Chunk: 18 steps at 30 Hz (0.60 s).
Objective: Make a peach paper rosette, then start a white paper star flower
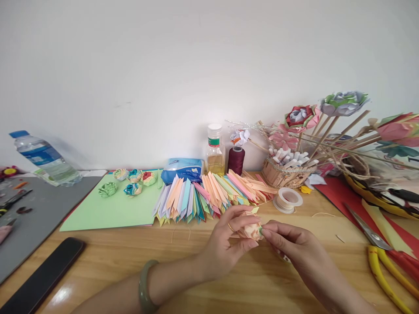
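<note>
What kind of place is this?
It looks like a craft table, maybe at home or in a small workshop. You can see a fan of folded paper strips, little paper flowers on green paper, and yellow-and-red-handled scissors.

Bright, diffuse light washes the wall (170, 78). Glare spots the table (196, 285) left of the hands (237, 242), whose fingers look slightly soft; wide-angle stretching shows toward the edges.
</note>
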{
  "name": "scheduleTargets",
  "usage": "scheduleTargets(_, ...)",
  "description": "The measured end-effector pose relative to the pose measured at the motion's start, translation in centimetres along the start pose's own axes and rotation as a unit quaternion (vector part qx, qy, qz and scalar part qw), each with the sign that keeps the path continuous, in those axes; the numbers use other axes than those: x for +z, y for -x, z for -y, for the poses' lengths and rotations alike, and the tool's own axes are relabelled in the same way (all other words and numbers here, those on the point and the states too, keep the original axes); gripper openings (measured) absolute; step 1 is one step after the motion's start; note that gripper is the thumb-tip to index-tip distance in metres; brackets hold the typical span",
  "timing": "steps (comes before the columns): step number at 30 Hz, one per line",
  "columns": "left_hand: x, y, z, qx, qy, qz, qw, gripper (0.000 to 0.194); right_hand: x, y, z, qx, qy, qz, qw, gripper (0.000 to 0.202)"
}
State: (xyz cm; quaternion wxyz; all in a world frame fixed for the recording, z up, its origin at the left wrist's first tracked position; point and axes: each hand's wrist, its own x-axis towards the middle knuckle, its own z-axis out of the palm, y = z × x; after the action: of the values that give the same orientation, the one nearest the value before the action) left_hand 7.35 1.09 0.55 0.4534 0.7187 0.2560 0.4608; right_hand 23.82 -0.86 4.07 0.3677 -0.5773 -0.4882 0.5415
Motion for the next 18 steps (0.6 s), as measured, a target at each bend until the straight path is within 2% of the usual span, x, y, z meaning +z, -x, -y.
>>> scheduleTargets(4, 0.1, 0.1, -0.1, -0.013, -0.005, 0.006, 1.000, 0.036, 0.1, 0.1, 0.2, -0.026, 0.025, -0.021, 0.999, 0.031)
scheduleTargets(12, -0.1, 0.0, -0.4, -0.028, -0.048, -0.003, 0.998, 0.036, -0.5, 0.1, 0.5, -0.055, 0.067, 0.008, 0.996, 0.041)
scheduleTargets(18, -0.2, 0.0, -0.4, -0.023, -0.076, 0.034, 0.996, 0.042, -1.4, -0.6, -0.3, -0.060, 0.090, 0.013, 0.994, 0.039)
